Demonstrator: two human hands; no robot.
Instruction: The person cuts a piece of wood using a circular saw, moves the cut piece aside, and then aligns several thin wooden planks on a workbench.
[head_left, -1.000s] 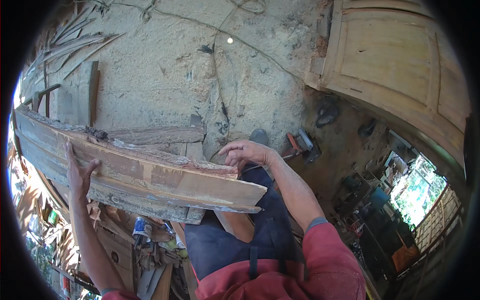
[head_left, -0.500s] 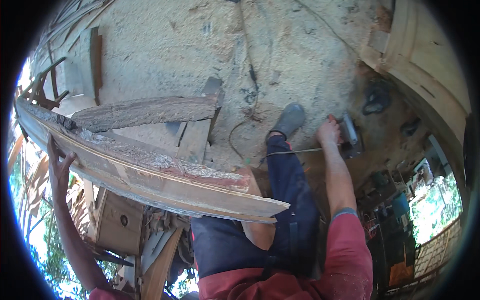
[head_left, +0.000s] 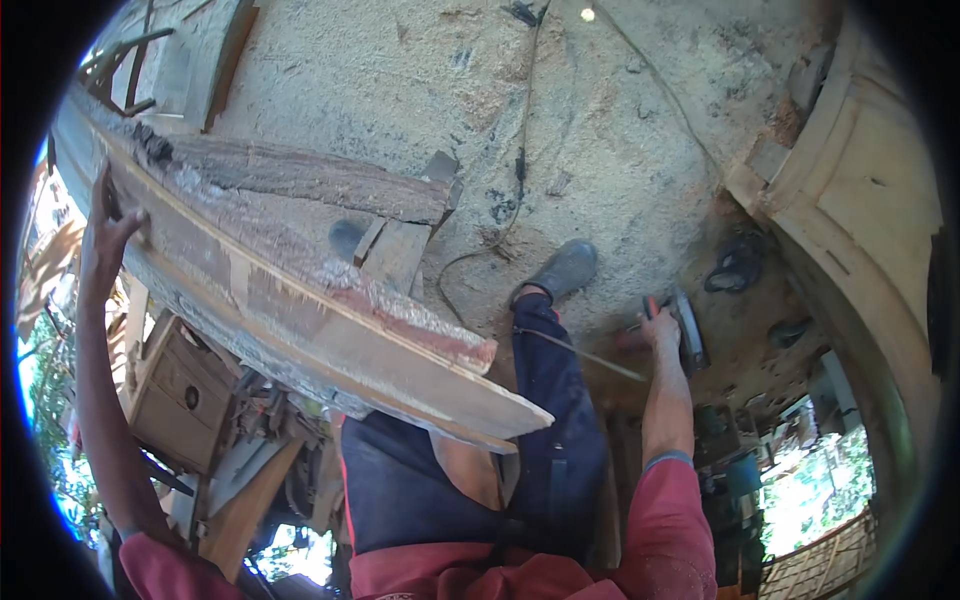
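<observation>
A long, rough-edged wooden board (head_left: 330, 320) slants across my lap, its cut end near my right knee. At its far left part my left hand (head_left: 112, 225) grips the edge, the thumb spread along the face. Low at my right side, my right hand (head_left: 658, 328) is closed around the handle of a power tool with a flat metal plate (head_left: 690, 328) and a red part (head_left: 650, 304). My fingers and arm hide much of the tool, so its exact kind is unclear. The tool is apart from the board.
A bark-edged plank (head_left: 310, 178) lies beyond the board, near a short wooden support (head_left: 398, 250). A cord (head_left: 523, 150) trails over the dusty ground. My shoe (head_left: 565, 270) stands there. A panelled wooden piece (head_left: 850, 170) is at the right, and a wooden drawer box (head_left: 190, 395) at the lower left.
My right hand has drawn the tool closer to my body, and its red part shows now. The board looks more steeply slanted as the view shifted. My left hand keeps its hold.
</observation>
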